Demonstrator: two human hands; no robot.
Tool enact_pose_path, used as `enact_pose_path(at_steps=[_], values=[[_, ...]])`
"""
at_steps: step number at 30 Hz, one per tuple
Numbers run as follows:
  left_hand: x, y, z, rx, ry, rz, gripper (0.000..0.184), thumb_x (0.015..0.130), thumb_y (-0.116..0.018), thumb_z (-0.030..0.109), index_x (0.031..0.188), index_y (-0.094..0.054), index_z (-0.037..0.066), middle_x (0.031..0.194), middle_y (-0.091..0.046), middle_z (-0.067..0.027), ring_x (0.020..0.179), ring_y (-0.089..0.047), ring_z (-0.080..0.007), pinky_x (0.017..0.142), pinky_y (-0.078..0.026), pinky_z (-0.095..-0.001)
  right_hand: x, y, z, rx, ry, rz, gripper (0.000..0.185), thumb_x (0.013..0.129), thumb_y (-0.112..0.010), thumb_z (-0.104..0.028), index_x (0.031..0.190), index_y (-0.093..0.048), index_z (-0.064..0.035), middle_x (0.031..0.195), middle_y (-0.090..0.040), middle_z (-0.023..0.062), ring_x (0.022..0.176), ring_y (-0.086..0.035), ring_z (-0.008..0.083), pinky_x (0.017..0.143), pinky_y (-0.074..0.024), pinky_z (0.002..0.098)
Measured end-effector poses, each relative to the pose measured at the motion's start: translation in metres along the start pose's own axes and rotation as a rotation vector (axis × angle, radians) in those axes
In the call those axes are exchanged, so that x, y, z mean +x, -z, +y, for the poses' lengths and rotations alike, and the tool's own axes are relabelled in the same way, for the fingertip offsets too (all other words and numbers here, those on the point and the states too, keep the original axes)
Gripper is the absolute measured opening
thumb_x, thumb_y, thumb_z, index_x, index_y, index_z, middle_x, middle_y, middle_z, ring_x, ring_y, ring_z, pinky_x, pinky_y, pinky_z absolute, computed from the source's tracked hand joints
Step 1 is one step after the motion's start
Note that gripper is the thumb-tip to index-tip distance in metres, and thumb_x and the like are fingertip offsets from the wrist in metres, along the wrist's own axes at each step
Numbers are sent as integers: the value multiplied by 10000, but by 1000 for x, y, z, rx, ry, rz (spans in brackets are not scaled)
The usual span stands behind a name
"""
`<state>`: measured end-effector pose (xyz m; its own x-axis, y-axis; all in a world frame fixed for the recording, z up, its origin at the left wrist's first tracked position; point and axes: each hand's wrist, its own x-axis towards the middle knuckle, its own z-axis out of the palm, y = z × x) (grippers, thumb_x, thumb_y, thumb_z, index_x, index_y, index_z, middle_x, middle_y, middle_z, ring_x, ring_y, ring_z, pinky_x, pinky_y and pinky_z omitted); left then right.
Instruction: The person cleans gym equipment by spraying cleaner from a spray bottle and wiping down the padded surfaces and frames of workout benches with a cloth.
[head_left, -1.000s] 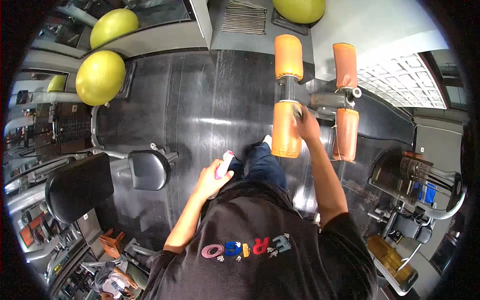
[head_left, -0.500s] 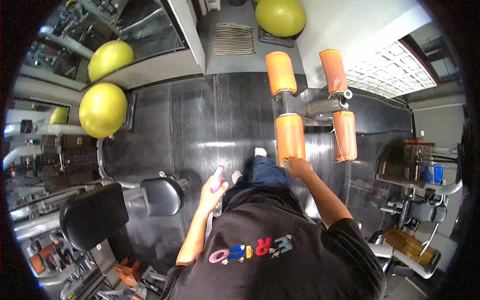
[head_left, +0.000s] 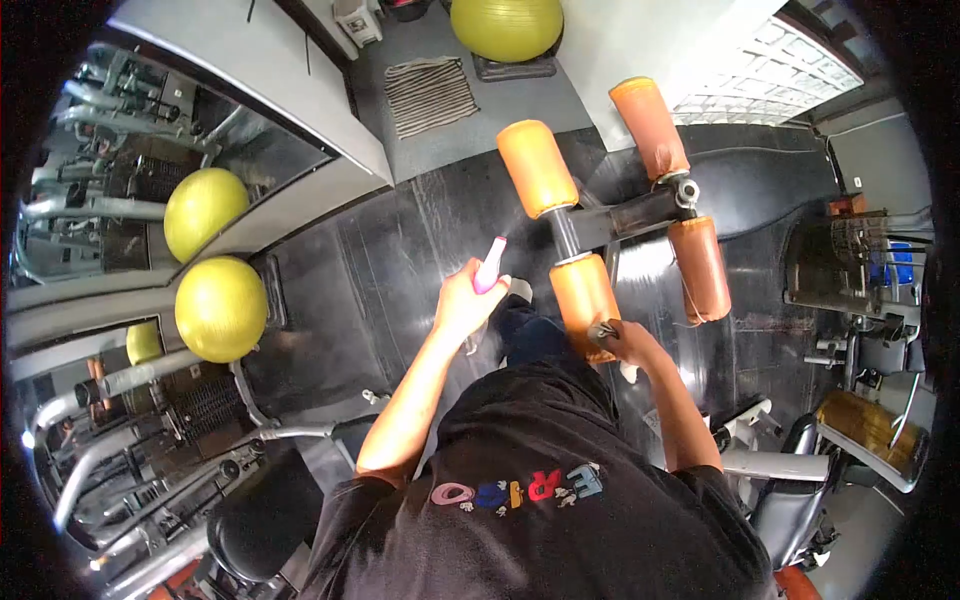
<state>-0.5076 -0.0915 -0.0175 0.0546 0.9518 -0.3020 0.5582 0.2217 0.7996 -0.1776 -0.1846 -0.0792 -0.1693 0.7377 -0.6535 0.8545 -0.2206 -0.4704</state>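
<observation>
My left hand [head_left: 465,303] has its fingers wrapped around a pink and white spray bottle [head_left: 491,266], held up over the dark floor [head_left: 330,290]; my right hand [head_left: 632,343] has its fingers curled on a small grey cloth [head_left: 601,333], which is against the near end of the orange pad [head_left: 583,295]; a second orange pad [head_left: 537,168] sits farther along the same metal bar [head_left: 565,235].

The pink-and-white-topped spray bottle [head_left: 490,269] is held tilted, apart from the orange roller pad [head_left: 583,297]. The cylindrical pad is mounted on a metal bar; the crumpled greyish cloth [head_left: 601,333] is held at its near end.
</observation>
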Motion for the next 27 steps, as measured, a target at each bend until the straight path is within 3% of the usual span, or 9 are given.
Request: enact_pose_path(at_steps=[6,10,11,16,20,22,23,26,27], values=[[45,5,17,-2,-41,-71,390,783,-737,370,825,-562,24,683,-615,-157,650,-626,-275,633,-478,-396,61,33,-15,59,-23,-80,329,868,-553,-344,1060,-589,-80,974,-672,222,934,-641,412,799,-499,496],[60,15,24,126,-30,-160,386,779,-746,373,874,-602,28,667,-624,-131,658,-644,-233,625,-477,-382,79,50,-29,54,54,127,297,866,-546,-318,1041,-596,-82,970,-663,233,919,-630,427,790,-496,511],[67,14,11,103,-28,-159,372,790,-750,358,922,-620,35,701,-643,-114,676,-641,-191,642,-483,-370,88,44,-25,118,47,157,300,870,-556,-302,1069,-603,-83,976,-663,232,930,-631,420,802,-499,499],[106,29,-2,-48,14,-220,332,806,-742,302,986,-643,42,807,-688,-117,752,-668,-188,717,-508,-346,105,44,-39,463,37,229,338,881,-572,-245,1172,-604,-76,1009,-659,228,975,-632,400,855,-502,450],[135,59,-6,3,-23,-283,346,806,-750,289,1020,-651,35,851,-699,-90,773,-655,-153,762,-515,-317,161,87,-52,610,58,642,320,886,-562,-218,1165,-597,-64,1067,-656,223,1029,-614,413,879,-493,440],[151,76,-16,-77,-28,-298,326,817,-749,260,1022,-647,28,816,-686,-62,758,-638,-123,735,-513,-306,202,122,-70,516,-142,803,278,888,-558,-221,1115,-596,-66,1098,-655,215,1051,-596,429,860,-494,466],[158,88,-10,-144,42,-347,292,831,-746,229,1022,-649,30,775,-658,-26,740,-603,-87,702,-492,-278,217,140,-87,490,-184,821,277,888,-556,-228,1116,-580,-73,1096,-652,212,1041,-598,430,850,-496,481],[190,125,-30,-84,-78,-333,269,840,-743,219,1019,-648,42,733,-613,4,717,-558,-59,664,-463,-252,277,147,-120,322,-215,942,310,885,-547,-247,1158,-528,-101,1058,-647,198,971,-624,416,820,-499,512],[200,136,-32,-164,-90,-321,255,844,-740,218,1011,-649,48,712,-587,17,698,-525,-47,645,-447,-243,298,136,-133,231,-240,961,313,877,-538,-186,1183,-512,-122,1048,-639,199,963,-633,403,816,-502,522]])
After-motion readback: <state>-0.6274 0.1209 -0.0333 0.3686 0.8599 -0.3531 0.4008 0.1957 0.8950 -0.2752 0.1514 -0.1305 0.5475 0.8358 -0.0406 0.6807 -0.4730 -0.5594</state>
